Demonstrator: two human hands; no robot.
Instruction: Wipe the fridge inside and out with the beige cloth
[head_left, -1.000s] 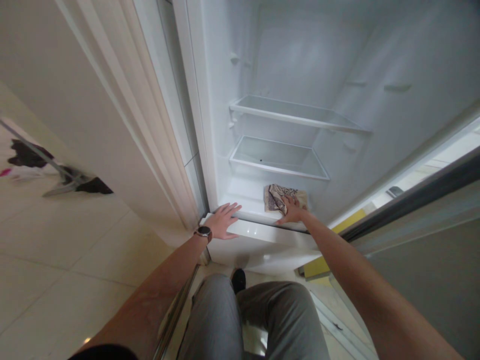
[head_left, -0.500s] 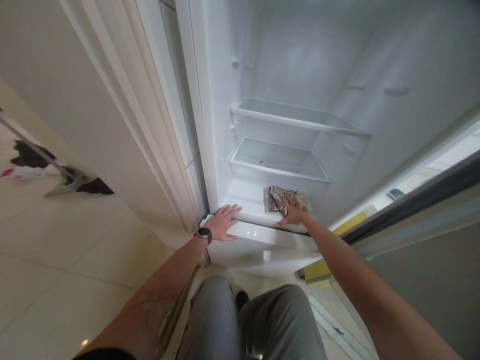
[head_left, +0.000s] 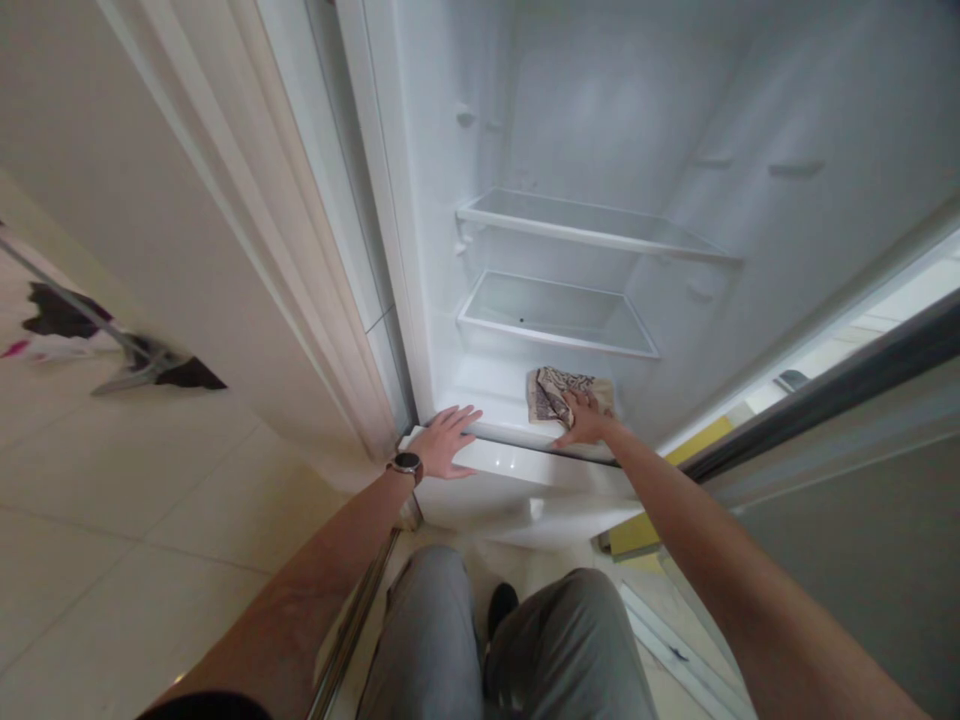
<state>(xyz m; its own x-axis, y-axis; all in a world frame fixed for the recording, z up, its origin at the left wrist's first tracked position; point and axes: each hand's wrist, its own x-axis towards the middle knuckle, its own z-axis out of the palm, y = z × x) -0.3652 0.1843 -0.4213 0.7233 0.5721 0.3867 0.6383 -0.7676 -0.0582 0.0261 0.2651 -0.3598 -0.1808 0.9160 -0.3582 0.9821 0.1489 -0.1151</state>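
One cloth (head_left: 550, 394); partly under right fingers (head_left: 577, 407)

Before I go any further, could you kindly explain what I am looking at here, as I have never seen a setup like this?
There is no machine: a camera worn on a person's head looks forward and down at their own bare hands. Ahead is an open fridge with two shelves. On its floor lies a patterned cloth. The right hand is on that cloth; whether it grips or only presses, I cannot tell. The left hand, with a watch at its wrist, is spread over the white ledge in front, holding nothing. Below are the person's knees.
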